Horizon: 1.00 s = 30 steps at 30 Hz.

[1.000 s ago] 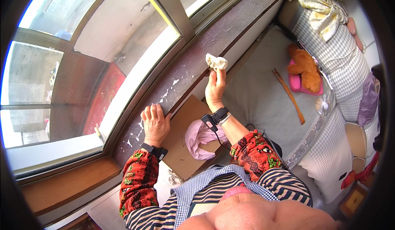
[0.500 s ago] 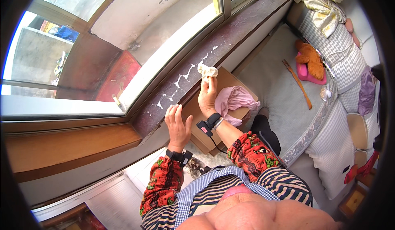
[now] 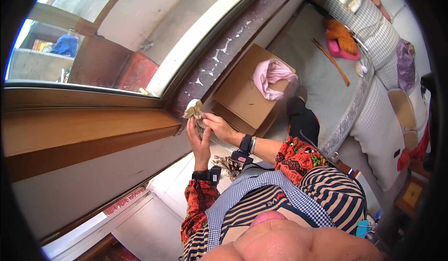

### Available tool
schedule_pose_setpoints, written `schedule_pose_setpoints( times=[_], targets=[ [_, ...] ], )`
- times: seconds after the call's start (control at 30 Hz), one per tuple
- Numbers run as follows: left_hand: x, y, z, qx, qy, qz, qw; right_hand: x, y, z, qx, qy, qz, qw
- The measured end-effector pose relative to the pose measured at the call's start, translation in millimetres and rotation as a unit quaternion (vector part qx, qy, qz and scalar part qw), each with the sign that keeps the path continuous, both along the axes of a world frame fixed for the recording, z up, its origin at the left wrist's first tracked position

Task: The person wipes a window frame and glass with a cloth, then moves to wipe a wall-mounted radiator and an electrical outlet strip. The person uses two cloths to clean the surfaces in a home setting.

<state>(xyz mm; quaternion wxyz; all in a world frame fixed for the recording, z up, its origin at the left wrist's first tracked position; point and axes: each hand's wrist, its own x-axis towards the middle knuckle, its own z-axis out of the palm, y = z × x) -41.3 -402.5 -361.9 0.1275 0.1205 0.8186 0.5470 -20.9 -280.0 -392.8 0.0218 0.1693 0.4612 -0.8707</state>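
Head view: crumpled cream cloth [image 3: 193, 108] at corner of dark sill [image 3: 212, 65], pinched by fingertips of left hand [image 3: 200, 144] and right hand [image 3: 223, 129]. Carton [image 3: 245, 90] edge near right hand; open room over tiled floor [image 3: 170, 186]. Sill streaked white; bed [image 3: 308, 76] beyond carton.

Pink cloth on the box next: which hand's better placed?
Right, probably: the right hand is nearer the pink cloth; the left hand is farther off. Both touch the crumpled pale rag.
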Motion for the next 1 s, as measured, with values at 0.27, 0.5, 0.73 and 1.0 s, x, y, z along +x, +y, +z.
schedule_pose_setpoints(
  times=[0.27, 0.5, 0.73, 1.0],
  targets=[
    [10, 16, -22, 0.332, -0.331, 0.118, 0.875, 15, 75, 3, 0.282, 0.028, 0.065, 0.957],
    [9, -12, 43, 0.104, 0.159, 0.07, 0.979, 17, 208, -78, 0.711, -0.185, -0.151, 0.661],
    [-35, -88, 172, -0.121, 0.615, 0.021, 0.779, 27, 231, -87, 0.62, -0.179, -0.147, 0.75],
    [-103, -119, 266, -0.156, 0.738, 0.102, 0.648, -57, 160, 133, 0.11, 0.198, -0.271, 0.935]
  ],
)
